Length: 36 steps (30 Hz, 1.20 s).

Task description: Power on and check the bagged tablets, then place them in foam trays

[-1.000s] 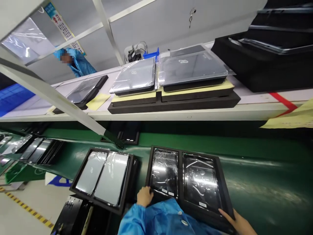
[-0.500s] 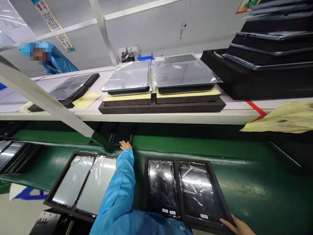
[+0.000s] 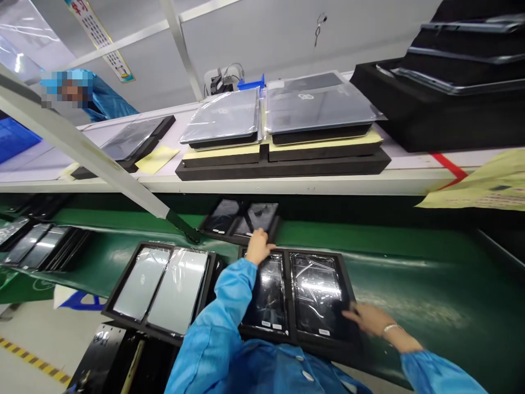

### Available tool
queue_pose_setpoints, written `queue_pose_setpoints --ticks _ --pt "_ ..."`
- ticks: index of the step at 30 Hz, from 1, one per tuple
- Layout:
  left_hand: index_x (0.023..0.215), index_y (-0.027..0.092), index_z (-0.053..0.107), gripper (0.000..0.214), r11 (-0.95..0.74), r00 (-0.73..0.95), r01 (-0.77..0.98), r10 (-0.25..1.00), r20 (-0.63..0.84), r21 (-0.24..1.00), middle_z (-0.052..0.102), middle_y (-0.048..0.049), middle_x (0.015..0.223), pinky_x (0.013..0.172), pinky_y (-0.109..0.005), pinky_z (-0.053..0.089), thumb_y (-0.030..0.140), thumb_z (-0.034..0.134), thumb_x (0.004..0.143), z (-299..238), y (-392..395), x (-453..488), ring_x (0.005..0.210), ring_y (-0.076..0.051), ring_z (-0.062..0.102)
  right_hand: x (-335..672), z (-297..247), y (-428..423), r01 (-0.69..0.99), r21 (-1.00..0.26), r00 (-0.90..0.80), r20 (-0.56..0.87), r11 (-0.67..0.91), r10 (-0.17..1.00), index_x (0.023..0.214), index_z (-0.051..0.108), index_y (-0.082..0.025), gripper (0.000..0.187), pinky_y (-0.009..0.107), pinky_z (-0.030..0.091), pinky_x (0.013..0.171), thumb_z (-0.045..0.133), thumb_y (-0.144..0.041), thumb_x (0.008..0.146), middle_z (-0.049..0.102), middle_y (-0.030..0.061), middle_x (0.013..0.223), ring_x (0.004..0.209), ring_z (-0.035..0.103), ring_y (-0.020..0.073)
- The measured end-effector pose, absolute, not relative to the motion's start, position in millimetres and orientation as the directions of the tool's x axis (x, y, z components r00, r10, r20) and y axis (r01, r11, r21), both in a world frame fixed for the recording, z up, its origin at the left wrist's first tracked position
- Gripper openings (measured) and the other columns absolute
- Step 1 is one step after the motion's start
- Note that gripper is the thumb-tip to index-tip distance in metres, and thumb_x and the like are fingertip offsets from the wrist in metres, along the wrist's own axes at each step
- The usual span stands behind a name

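My left hand [image 3: 259, 247] reaches forward, its fingers closed on the near edge of the rear black foam tray [image 3: 229, 236], which carries two dark-screened panels. Directly in front of me lies another black foam tray [image 3: 288, 295]. It holds two film-wrapped dark screens, a left one [image 3: 273, 298] and a right one [image 3: 318, 298], with small white labels along their lower edges. My right hand [image 3: 371, 320], slightly blurred, grips this tray's right side, fingertips over its edge. To the left, another foam tray [image 3: 150, 298] holds two silver panels under clear film.
Above the green bench [image 3: 410, 312] runs a white shelf [image 3: 287, 187] bearing film-covered laptop lids [image 3: 315, 106] on foam. A slanting post [image 3: 110, 164] crosses at left. Stacked trays [image 3: 53, 246] stand at far left, a dark stack [image 3: 459, 82] at right. A person in blue [image 3: 106, 101] is behind.
My left hand has moved right, and the rear tray has slid right with it, its screens now showing. My right hand has moved up from the front tray's lower corner along its right side.
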<state>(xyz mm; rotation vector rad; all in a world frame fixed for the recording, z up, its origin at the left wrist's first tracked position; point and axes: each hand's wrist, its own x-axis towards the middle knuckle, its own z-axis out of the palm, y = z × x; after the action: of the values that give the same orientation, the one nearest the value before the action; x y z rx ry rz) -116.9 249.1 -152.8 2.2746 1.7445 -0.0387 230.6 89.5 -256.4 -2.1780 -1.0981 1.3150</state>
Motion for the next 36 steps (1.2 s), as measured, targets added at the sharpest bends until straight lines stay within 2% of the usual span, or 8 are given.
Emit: queue_pose_setpoints --ticks 7,13,16,19,21,24,33,36 --pt "0.099 0.004 0.076 0.056 -0.656 0.733 0.679 0.629 -0.258 0.329 0.07 -0.0175 0.097 0.075 -0.036 0.056 0.058 0.08 0.086 -145.7 105.6 21.9 0.098 -0.032 0.068 177.2 -255.1 106.4 -0.115 -0.824 0.284 -0.562 -0.554 0.777 0.115 0.063 -0.02 0.072 0.039 0.064 0.078 0.081 -0.07 0.066 0.074 0.0087 0.098 0.089 0.074 0.0303" --pt "0.089 0.016 0.08 0.027 -0.749 0.899 0.431 0.312 -0.307 0.503 0.074 -0.0071 0.084 0.053 -0.027 0.05 0.043 0.076 0.094 -154.5 38.7 89.3 0.073 -0.022 0.071 208.7 -255.2 42.1 -0.151 -0.833 0.259 -0.553 -0.533 0.791 0.115 0.065 -0.019 0.08 0.041 0.065 0.079 0.086 -0.064 0.052 0.074 0.0106 0.098 0.095 0.074 0.036" --pt "0.1 0.021 0.081 0.035 -0.65 0.824 0.564 0.479 -0.302 0.509 0.076 -0.0064 0.099 0.064 -0.028 0.058 0.054 0.071 0.092 -168.3 49.8 84.4 0.082 -0.022 0.073 235.9 -257.2 44.8 -0.004 -0.861 0.204 -0.499 -0.508 0.843 0.116 0.067 -0.019 0.083 0.046 0.063 0.09 0.085 -0.064 0.049 0.074 0.0134 0.104 0.105 0.071 0.0398" --pt "0.135 0.018 0.07 0.044 -0.462 0.566 0.816 0.758 -0.323 0.347 0.065 -0.0194 0.137 0.097 -0.051 0.058 0.043 0.064 0.099 -190.0 81.9 40.6 0.12 -0.037 0.066 251.2 -255.9 58.7 0.246 -0.852 0.239 -0.409 -0.462 0.881 0.124 0.067 -0.012 0.088 0.062 0.05 0.106 0.079 -0.068 0.057 0.067 0.0254 0.122 0.124 0.06 0.0497" --pt "0.152 0.014 0.055 0.059 -0.323 0.389 0.915 0.862 -0.323 0.241 0.049 -0.0285 0.154 0.105 -0.07 0.047 0.039 0.064 0.099 -207.6 98.5 2.3 0.139 -0.049 0.05 244.1 -253.0 66.3 0.434 -0.8 0.29 -0.312 -0.415 0.905 0.137 0.06 -0.004 0.088 0.075 0.029 0.115 0.066 -0.068 0.076 0.047 0.0354 0.147 0.143 0.036 0.0567" --pt "0.164 0.014 0.035 0.085 -0.039 0.043 0.999 0.966 -0.255 0.021 0.027 -0.0294 0.167 0.109 -0.082 0.034 0.051 0.068 0.095 -233.0 104.7 -36.4 0.153 -0.056 0.023 200.1 -253.2 75.4 0.659 -0.697 0.244 -0.159 -0.283 0.957 0.155 0.044 -0.004 0.08 0.076 0.003 0.12 0.053 -0.056 0.095 0.01 0.0297 0.169 0.156 -0.001 0.0513" --pt "0.166 0.024 0.029 0.092 0.066 -0.047 0.995 0.969 -0.242 0.072 0.02 -0.0256 0.17 0.108 -0.085 0.03 0.02 0.074 0.086 -228.6 109.6 -32.3 0.153 -0.057 0.021 93.3 -278.5 97.9 0.822 -0.545 0.092 -0.153 -0.162 0.984 0.161 0.032 -0.004 0.097 0.064 0.021 0.123 0.078 -0.023 0.078 0.013 0.0324 0.168 0.156 0.002 0.0504" --pt "0.167 0.028 0.026 0.091 0.044 0.004 0.982 0.968 -0.251 0.185 0.026 -0.0208 0.171 0.109 -0.063 0.05 0.012 0.067 0.087 -197.3 107.1 -62.1 0.15 -0.049 0.037 99.1 -266.3 101.1 0.802 -0.566 0.113 -0.166 -0.188 0.98 0.164 0.031 -0.012 0.11 0.068 0.021 0.121 0.08 -0.016 0.066 0.017 0.0285 0.168 0.154 0.006 0.0549"
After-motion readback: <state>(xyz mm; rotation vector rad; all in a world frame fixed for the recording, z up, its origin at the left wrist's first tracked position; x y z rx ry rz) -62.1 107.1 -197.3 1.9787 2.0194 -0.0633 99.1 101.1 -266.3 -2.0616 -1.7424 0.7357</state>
